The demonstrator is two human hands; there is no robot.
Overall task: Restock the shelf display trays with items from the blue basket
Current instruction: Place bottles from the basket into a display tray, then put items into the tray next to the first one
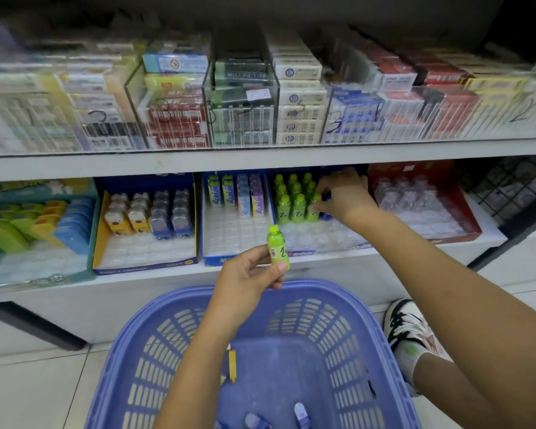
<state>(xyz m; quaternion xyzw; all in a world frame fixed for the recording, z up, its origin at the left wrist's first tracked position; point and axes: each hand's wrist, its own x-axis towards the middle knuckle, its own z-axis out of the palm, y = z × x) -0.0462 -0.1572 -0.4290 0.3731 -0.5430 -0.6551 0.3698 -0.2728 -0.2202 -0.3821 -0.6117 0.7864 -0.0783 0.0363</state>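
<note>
Left hand (248, 272) grasps green bottle (278, 249) above basket (322, 290) | right hand (344, 195) pinches blue bottle (326, 213) in tray (317, 234)

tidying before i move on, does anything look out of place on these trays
In the tray of green bottles, the right hand pinches a dark blue item at the front row's right end, the only non-green piece there. It's mostly hidden, so it may belong. The left hand holds a spare green bottle.
</note>
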